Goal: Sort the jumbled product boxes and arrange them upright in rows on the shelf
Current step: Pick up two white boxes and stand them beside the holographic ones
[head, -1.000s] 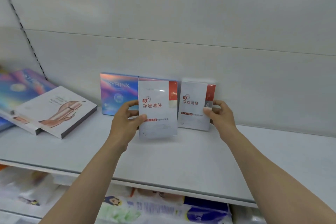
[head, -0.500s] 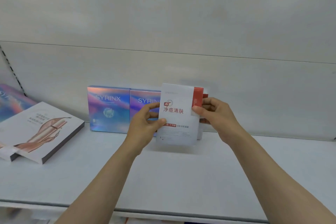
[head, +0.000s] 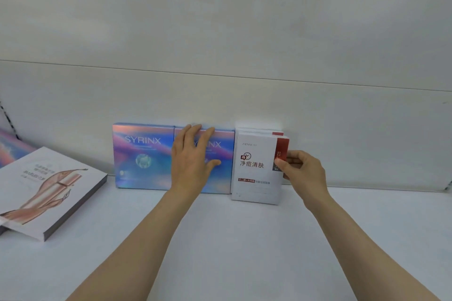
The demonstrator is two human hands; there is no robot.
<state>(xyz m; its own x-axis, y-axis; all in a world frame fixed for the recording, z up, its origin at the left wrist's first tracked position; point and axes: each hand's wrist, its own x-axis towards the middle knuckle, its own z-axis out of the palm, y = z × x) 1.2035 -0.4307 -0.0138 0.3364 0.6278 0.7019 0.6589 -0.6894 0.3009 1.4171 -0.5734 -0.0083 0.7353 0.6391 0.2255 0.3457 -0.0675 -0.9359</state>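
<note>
Two iridescent blue SYRINX boxes stand upright side by side against the shelf's back wall, the left one (head: 143, 155) in full view. My left hand (head: 193, 156) lies flat with straight fingers on the front of the right SYRINX box (head: 223, 173). Right of them stands a white box with a red stripe (head: 256, 168), and the top edge of a second one like it (head: 277, 133) shows behind it. My right hand (head: 302, 170) pinches the right edge of the front white box.
A white box printed with a pink figure (head: 49, 190) lies flat and askew at the left, resting on another box. A colourful box (head: 9, 151) peeks out behind it. The white shelf board (head: 244, 252) stretches in front and to the right.
My left hand let go of the white box and moved left onto the right SYRINX box. The white box now stands in front of the other one, beside the SYRINX boxes.
</note>
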